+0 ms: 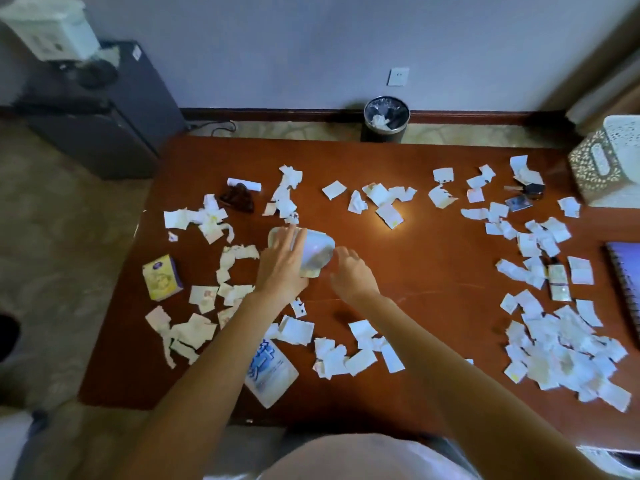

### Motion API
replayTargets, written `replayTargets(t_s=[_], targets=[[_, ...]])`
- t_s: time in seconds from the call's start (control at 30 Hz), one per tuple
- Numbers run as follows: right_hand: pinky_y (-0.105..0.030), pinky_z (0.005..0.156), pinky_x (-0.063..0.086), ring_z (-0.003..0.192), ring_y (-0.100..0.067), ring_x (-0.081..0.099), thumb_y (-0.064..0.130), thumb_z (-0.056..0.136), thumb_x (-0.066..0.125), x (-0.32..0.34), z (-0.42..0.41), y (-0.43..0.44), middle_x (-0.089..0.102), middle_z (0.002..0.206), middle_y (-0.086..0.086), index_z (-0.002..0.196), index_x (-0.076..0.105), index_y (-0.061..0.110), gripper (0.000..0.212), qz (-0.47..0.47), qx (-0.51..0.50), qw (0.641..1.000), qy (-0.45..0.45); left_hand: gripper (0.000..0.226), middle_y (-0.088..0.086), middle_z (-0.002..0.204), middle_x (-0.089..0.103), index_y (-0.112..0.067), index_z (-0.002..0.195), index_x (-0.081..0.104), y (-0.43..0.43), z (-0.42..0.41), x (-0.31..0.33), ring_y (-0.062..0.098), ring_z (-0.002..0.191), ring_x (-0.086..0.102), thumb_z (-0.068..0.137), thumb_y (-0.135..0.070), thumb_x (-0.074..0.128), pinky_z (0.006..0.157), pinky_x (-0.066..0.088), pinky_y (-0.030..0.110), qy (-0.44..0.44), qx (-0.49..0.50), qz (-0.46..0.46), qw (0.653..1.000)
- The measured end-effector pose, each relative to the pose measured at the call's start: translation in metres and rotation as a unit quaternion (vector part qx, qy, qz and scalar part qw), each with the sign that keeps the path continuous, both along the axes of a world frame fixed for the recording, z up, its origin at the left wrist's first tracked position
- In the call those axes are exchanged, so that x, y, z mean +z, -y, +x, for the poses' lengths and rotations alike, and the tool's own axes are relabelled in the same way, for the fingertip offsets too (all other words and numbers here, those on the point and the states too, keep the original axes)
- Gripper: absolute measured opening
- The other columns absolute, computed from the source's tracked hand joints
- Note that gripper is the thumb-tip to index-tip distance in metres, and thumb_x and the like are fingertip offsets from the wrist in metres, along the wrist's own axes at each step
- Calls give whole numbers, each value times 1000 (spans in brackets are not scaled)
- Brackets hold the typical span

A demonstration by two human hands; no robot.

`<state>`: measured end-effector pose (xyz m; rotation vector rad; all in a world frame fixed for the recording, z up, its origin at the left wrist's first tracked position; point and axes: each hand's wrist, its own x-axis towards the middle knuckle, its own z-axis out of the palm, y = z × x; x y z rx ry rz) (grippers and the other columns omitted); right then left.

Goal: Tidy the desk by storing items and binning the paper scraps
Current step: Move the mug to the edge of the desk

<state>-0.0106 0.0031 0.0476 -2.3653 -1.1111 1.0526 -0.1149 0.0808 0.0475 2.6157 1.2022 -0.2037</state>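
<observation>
Centrally, clasped a pale, glossy, soft plastic pouch (313,252) in the left hand (280,268), with fingers laid across its top and the thumb side at its near edge. Held that pouch over the middle of the reddish-brown wooden desk (433,271); too blurred to read any print. Placed the right hand (353,271) just beside the pouch's right edge, fingers loosely curled and gripping nothing; could not tell whether the fingertips touched it.

Found torn white paper scraps (561,362) strewn all round the hands, thickest in a heap at the near right, thinner along the far edge and down the left side. Noted a small yellow-and-purple cardboard box (162,277) lying left of the left hand, and a flat white packet with blue print (270,372) near the desk's near edge, partly under the left forearm. Saw a purple spiral-bound notebook (627,282) at the right edge and a white perforated storage box (609,161) at the far right corner. Beyond the far edge, on the floor against the wall, spotted a round black waste bin with a clear liner (386,119), crumpled white paper inside.
</observation>
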Motion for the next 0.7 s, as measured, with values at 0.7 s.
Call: replayTargets(t_s=[0.7], targets=[[-34, 90, 50, 114, -29, 56, 4, 90, 48, -32, 37, 37, 55, 130, -13, 133, 43, 7, 43, -39, -59, 996, -62, 78, 10, 127, 45, -18, 133, 33, -9, 29, 9, 28, 120, 44, 68, -33, 73, 85, 44, 35, 87, 207, -161, 961]])
